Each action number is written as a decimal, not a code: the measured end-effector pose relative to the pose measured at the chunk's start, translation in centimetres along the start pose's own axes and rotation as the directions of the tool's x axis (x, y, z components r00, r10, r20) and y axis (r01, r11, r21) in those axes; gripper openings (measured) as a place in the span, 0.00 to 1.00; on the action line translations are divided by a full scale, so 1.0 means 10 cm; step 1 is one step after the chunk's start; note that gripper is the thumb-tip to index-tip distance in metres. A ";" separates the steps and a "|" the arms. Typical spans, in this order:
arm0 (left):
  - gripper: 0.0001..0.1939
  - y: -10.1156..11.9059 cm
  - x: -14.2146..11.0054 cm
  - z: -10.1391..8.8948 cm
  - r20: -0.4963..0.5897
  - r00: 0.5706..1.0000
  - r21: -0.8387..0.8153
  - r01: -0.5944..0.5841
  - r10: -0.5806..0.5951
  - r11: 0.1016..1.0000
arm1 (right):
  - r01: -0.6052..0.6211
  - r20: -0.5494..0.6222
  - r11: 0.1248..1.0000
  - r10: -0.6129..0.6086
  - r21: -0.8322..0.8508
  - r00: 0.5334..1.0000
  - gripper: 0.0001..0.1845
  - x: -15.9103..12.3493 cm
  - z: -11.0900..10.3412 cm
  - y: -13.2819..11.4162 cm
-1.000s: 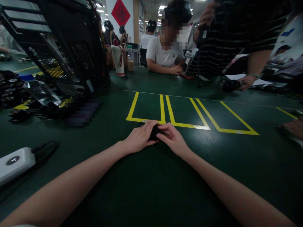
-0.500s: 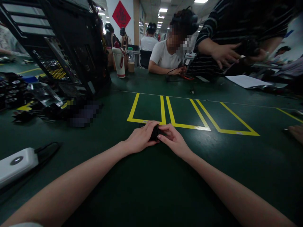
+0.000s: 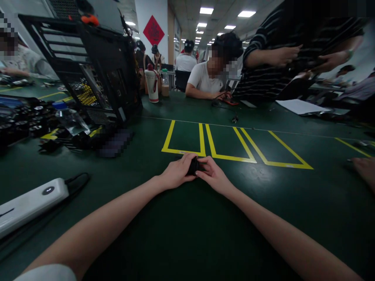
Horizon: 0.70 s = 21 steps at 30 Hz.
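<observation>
On the green tabletop (image 3: 187,234), the left hand (image 3: 177,171) curls over a small black part (image 3: 192,167), gripping it, just on the near side of yellow tape (image 3: 234,159). From the right, the right hand (image 3: 213,175) pinches the part's edge between thumb and fingertips. A firm left hold and light right fingertips should keep it steady. A white device (image 3: 32,203) is cut off at left; fingers hide the part's shape and underside; at right, a co-worker's hand (image 3: 363,169) is cropped.
</observation>
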<state>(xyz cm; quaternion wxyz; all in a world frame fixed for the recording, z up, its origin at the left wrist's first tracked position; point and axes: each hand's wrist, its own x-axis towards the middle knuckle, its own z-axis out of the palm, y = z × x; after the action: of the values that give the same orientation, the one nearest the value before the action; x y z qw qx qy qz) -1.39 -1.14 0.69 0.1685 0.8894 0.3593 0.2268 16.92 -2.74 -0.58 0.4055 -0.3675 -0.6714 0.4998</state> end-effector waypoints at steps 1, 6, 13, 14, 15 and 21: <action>0.32 0.02 -0.02 0.00 -0.006 1.000 0.009 0.002 -0.002 1.000 | -0.006 0.009 1.000 0.006 0.002 1.000 0.17 -0.03 0.02 -0.02; 0.32 0.20 -0.21 -0.01 0.011 1.000 0.003 0.002 -0.002 1.000 | -0.065 -0.071 0.998 0.065 0.002 0.995 0.10 -0.23 0.16 -0.13; 0.32 0.44 -0.53 0.01 -0.003 1.000 -0.010 0.016 -0.016 1.000 | -0.110 -0.135 0.993 0.115 0.047 0.984 0.13 -0.54 0.39 -0.19; 0.32 0.46 -0.55 0.01 -0.006 1.000 -0.010 0.015 -0.015 1.000 | -0.117 -0.141 0.992 0.121 0.043 0.983 0.15 -0.56 0.40 -0.18; 0.32 0.46 -0.56 0.01 -0.008 1.000 -0.008 0.015 -0.015 1.000 | -0.122 -0.144 0.992 0.126 0.038 0.982 0.16 -0.57 0.41 -0.18; 0.32 0.43 -0.56 -0.01 0.010 1.000 0.002 0.006 -0.006 1.000 | -0.104 -0.062 0.990 0.110 0.098 0.992 0.13 -0.55 0.38 -0.17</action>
<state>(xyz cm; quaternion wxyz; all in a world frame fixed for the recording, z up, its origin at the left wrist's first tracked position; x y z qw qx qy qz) -2.58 -8.05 1.18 0.1701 0.8897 0.3613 0.2214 15.51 -9.44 -0.59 0.4172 -0.4000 -0.6124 0.5394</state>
